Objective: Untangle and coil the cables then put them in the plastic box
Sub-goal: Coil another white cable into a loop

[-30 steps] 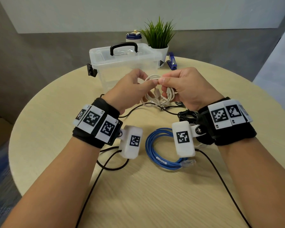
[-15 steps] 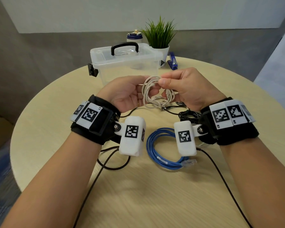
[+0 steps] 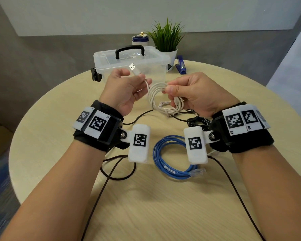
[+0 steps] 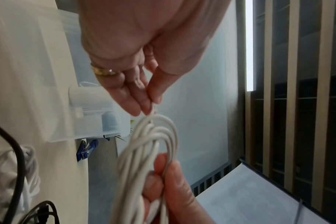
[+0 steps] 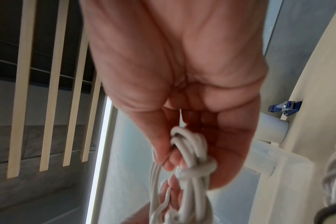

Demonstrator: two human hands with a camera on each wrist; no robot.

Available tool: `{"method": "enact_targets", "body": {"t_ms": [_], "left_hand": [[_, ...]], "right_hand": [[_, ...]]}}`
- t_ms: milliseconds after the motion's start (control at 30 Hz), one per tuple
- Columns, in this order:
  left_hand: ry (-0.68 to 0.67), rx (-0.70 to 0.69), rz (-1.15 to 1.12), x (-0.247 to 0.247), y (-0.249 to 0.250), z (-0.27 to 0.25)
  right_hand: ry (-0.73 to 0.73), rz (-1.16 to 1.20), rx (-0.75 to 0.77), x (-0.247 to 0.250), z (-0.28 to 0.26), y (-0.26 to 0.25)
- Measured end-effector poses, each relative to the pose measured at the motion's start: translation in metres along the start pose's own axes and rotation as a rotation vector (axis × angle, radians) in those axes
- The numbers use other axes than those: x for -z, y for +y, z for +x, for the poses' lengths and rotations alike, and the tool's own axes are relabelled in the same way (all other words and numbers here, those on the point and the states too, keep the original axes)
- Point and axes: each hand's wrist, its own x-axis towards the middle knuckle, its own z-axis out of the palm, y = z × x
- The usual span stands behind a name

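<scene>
A white USB cable (image 3: 156,100) hangs in loops above the table between my hands. My left hand (image 3: 142,79) pinches its free end just below the USB plug (image 3: 132,67), which points up and away. In the left wrist view the left hand (image 4: 152,104) pinches the strand at the top of the white cable's loops (image 4: 153,151). My right hand (image 3: 166,88) grips the coiled loops, with the wrapped bundle (image 5: 192,151) in its curled fingers. A coiled blue cable (image 3: 170,169) lies on the table under my wrists. The clear plastic box (image 3: 156,66) stands behind, its lid on.
A loose black cable (image 3: 117,176) loops on the table at the left, and a black bundle (image 3: 197,121) lies under my right hand. Behind the box stand a potted plant (image 3: 166,39), a blue stapler (image 3: 180,67) and a bottle (image 3: 140,40). The round table's edge (image 3: 16,145) curves close at the left.
My left hand has drawn the USB plug end out of the white coil, up and to the left. The hands have moved apart; the right hand still holds the loops.
</scene>
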Motion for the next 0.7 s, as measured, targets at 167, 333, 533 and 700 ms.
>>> {"method": "enact_targets", "body": {"t_ms": [167, 333, 533, 700], "left_hand": [[0.047, -0.043, -0.141, 0.003, 0.003, 0.006], [-0.103, -0.213, 0.159, 0.004, 0.003, 0.003], [-0.282, -0.296, 0.606, -0.001, 0.002, -0.007], [-0.299, -0.323, 0.791, -0.008, -0.005, -0.011]], "right_hand": [[0.119, 0.045, -0.015, 0.008, 0.002, -0.002], [0.245, 0.015, -0.049, 0.01, 0.009, 0.003], [0.343, -0.017, -0.063, 0.013, 0.013, 0.006], [0.319, -0.01, -0.034, 0.008, 0.013, 0.007]]}}
